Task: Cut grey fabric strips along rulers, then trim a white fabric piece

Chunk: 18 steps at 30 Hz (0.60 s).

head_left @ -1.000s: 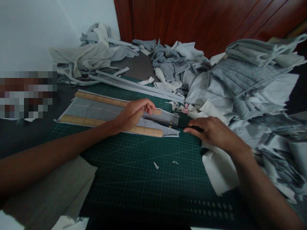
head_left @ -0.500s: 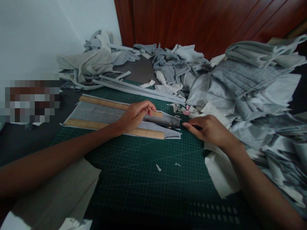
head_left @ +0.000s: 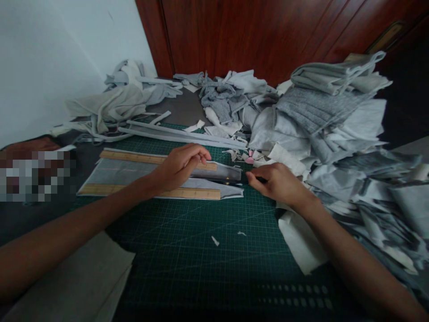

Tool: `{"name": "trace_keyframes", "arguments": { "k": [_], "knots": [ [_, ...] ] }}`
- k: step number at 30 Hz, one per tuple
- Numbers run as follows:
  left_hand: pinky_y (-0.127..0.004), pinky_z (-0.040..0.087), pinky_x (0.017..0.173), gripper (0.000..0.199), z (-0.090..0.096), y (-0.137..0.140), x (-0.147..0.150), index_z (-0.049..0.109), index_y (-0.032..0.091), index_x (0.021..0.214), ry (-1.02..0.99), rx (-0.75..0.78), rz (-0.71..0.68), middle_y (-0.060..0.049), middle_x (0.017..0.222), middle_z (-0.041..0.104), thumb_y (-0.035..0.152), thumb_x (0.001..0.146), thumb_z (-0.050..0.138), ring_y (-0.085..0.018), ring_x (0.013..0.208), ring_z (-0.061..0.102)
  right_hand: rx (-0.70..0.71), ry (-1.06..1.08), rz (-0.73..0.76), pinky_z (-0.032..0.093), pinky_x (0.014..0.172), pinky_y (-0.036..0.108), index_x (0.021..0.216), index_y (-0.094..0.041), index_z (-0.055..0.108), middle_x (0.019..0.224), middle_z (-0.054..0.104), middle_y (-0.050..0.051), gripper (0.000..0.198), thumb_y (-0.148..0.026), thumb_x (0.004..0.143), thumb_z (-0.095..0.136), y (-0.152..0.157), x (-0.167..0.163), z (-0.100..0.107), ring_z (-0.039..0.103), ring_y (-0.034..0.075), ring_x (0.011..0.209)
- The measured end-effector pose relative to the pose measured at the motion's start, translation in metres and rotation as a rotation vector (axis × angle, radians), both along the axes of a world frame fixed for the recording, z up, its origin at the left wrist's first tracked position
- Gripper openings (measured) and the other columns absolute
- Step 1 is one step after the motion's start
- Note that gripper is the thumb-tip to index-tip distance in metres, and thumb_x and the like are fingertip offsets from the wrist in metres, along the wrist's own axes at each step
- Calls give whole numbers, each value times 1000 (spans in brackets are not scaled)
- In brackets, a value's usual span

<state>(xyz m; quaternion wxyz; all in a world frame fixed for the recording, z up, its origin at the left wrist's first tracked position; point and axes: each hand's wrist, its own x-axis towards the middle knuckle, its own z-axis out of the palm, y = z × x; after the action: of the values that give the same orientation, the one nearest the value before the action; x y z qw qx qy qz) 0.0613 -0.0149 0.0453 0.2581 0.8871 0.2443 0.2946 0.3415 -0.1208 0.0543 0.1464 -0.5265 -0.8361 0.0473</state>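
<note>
A piece of grey fabric lies flat, with a slit running in from its right end. Two wooden rulers lie along its long edges. My left hand rests over the fabric between the rulers, its fingers curled and thumb drawn in; whether something is pinched there is hidden. In my right hand, closed at the fabric's right end, are dark scissors. Their blades reach into the slit, a small brassy spot shows at the pivot, and the fingers cover most of the handles.
A green cutting mat lies underneath, bearing small fabric snippets. Long grey strips lie behind the fabric. Heaped cloth stands at the right and back. Another person's hand shows at the left, partly blurred out.
The camera view has shifted, so everything sits slightly further left and lower. Both hands keep nearly the same place on the fabric. The other person's hand shows more at the left.
</note>
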Motion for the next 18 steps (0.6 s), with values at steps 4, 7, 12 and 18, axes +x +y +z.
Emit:
{"name": "trace_keyframes", "arguments": {
  "k": [4,7,12,18],
  "knots": [
    [-31,48,84,26,11,9,14,64,17,101,128,87,-95,-6,94,69,15,97,38,-19,90,64,5,9,-8,29,56,30,69,-18,64,58,60,2,46,-38,102,40,0,-1,0,49,12,50],
    [-32,48,87,27,6,14,27,64,16,100,183,102,-121,-6,94,68,13,95,37,-20,93,64,2,46,-10,31,58,29,77,-17,65,66,64,3,40,-37,102,41,1,-1,1,53,13,56],
    [-38,48,95,30,-11,12,46,62,17,104,242,123,-149,-9,106,66,7,90,39,-23,106,61,-9,75,4,37,65,29,88,-17,64,82,68,5,32,-33,101,40,2,-2,2,59,15,67],
    [-40,46,96,33,-19,21,58,63,18,100,267,102,-230,-8,102,65,2,84,39,-23,104,59,33,67,-63,34,62,30,81,-19,60,75,65,5,23,-30,95,46,2,-2,-1,56,16,65]
  ]
}}
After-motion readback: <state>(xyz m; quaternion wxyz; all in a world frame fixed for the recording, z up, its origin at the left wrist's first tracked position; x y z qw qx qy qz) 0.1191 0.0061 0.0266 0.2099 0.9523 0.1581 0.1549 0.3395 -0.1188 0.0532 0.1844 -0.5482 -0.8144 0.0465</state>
